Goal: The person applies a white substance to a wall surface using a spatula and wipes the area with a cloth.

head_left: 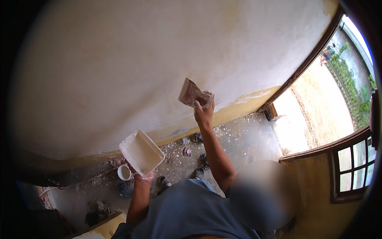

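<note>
My right hand (204, 104) is raised in front of the wall (119, 71), its fingers wrapped round a wide putty knife (189, 93). The knife's blade is smeared with pale putty and points up to the left. I cannot tell whether the blade touches the wall. Lower and to the left, my left hand (145, 176) grips the lower end of a rectangular white tub (130, 156), partly hidden beneath it. Smooth off-white putty (148, 152) lies in the tub. Putty marks show on the fingers of both hands.
A white bucket (125, 172) stands on the floor beside the tub. White flecks and a small red packet (187, 151) lie on the grey floor (246, 137). An open doorway is at right, with a person (328, 53) outside. A paned window (353, 169) is at lower right.
</note>
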A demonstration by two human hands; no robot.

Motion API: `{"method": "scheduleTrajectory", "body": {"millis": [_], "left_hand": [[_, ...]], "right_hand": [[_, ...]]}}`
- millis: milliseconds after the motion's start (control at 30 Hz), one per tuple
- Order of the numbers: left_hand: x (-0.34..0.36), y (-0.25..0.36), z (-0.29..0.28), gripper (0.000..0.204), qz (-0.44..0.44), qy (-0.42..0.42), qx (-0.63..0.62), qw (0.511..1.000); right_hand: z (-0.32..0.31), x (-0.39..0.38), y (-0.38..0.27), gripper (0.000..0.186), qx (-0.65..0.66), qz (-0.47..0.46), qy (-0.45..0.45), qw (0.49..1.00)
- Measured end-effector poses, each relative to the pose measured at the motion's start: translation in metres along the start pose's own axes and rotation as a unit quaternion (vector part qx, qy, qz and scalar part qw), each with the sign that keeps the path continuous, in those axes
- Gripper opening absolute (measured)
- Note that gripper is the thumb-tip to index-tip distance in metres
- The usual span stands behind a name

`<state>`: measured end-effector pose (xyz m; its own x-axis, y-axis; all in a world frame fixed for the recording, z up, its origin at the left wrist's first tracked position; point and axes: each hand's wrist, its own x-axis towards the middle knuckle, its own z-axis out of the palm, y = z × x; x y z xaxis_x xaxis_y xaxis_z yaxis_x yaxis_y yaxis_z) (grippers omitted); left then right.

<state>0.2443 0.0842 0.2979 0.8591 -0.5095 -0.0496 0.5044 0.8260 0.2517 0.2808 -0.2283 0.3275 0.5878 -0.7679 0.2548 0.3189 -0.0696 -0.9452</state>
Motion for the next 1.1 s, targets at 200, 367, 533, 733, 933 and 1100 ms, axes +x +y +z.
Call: {"method": "scheduleTrajectory", "body": {"millis": [200,367,533,733,933,1100], "left_hand": [[0.025,-0.016,0.028,0.063,-0.027,-0.027,-0.046,0.998],[0.040,-0.018,0.043,0.064,-0.031,-0.049,-0.029,0.998],[0.053,-0.022,0.026,0.072,-0.036,-0.078,-0.016,0.996],[0.058,-0.003,0.054,0.065,-0.076,-0.154,-0.040,0.984],[0.061,0.012,0.087,0.059,-0.118,-0.105,-0.035,0.987],[0.064,0.021,0.072,0.057,-0.067,-0.023,-0.051,0.996]], "right_hand": [[0.040,-0.063,-0.116,0.072,-0.198,-0.033,-0.349,0.915],[0.078,-0.100,-0.086,0.056,-0.355,0.082,-0.402,0.840],[0.083,-0.113,-0.068,0.052,-0.332,0.058,-0.369,0.866],[0.067,-0.086,-0.051,0.049,-0.107,0.126,-0.329,0.930],[0.037,-0.054,-0.077,0.054,0.022,0.241,-0.277,0.930],[0.028,-0.045,-0.087,0.039,0.078,0.289,-0.172,0.939]]}}
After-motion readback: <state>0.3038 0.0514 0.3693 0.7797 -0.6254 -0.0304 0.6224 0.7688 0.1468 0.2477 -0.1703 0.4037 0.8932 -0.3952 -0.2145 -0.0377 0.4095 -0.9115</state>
